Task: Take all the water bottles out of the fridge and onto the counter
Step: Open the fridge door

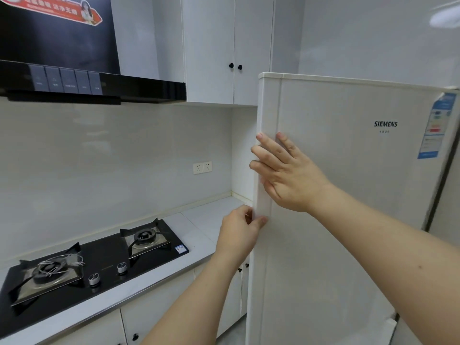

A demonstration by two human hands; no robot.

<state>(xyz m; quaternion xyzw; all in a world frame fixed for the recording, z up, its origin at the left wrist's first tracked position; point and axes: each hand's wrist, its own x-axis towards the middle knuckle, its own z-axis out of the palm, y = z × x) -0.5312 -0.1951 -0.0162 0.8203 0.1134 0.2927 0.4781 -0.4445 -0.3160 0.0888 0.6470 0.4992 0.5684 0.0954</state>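
Observation:
A cream-white fridge door [348, 195] fills the right half of the view, swung out a little from the body so its left edge faces me. My left hand [240, 232] grips that left edge at mid height, thumb on the front and fingers curled behind it. My right hand [286, 170] lies higher on the door front, fingers straight and spread, fingertips reaching the edge. The grey counter [206, 220] runs to the left of the fridge. The fridge's inside is hidden and no water bottles are in view.
A black two-burner gas hob [94, 260] is set into the counter at left, under a black range hood [92, 85]. White wall cupboards [224, 46] hang above the counter's far end, wall sockets [202, 167] sit on the backsplash, and base cupboards [154, 317] stand below.

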